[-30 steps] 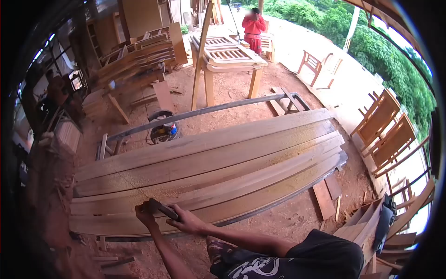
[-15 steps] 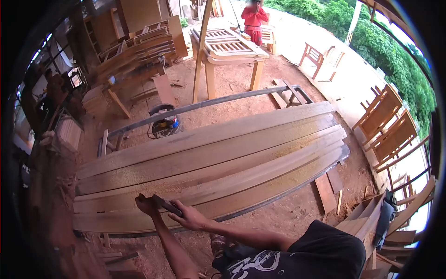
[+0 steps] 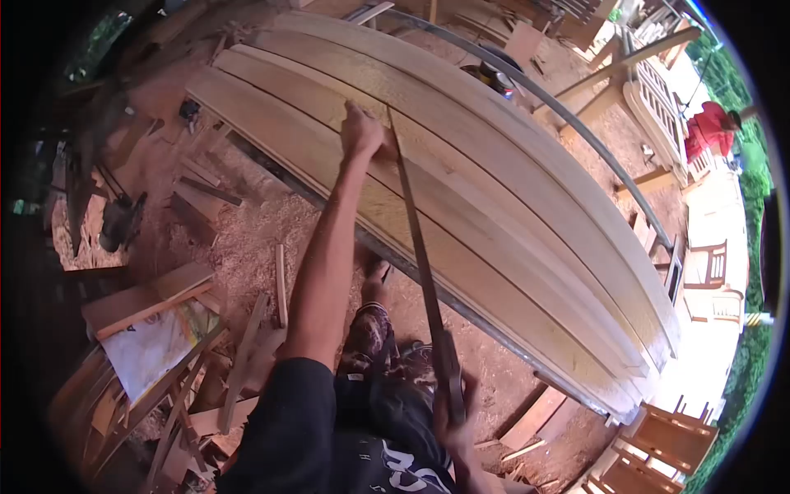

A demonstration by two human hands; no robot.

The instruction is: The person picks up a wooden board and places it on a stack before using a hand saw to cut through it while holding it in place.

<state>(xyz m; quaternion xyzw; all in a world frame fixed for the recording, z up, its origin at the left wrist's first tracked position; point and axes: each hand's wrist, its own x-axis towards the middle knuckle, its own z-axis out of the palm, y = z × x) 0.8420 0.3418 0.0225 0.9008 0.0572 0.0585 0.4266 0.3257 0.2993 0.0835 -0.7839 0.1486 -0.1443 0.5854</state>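
My left hand [image 3: 362, 133] is closed in a fist over the wooden boards [image 3: 494, 214]. What its fingers hold, if anything, is hidden. A long, narrow, dark blade-like tool [image 3: 416, 239] runs from beside that hand back toward my body. Its near end is thicker and brown. My right hand [image 3: 454, 420], blurred and low by my shirt, is wrapped round this thick end. The tool's exact kind does not show. Beneath it, several long boards lie side by side, with pale sawdust on their faces.
A dark metal rail [image 3: 568, 107] runs behind the boards. Offcuts [image 3: 202, 198] and shavings litter the ground at left, near a printed sheet [image 3: 160, 346]. A person in red [image 3: 709, 132] is at far right, near wooden chair frames [image 3: 671, 432].
The view has swung left and down. My hands, close together before at the dark tool, are now far apart. My right hand has drawn back toward my body with the thick end.
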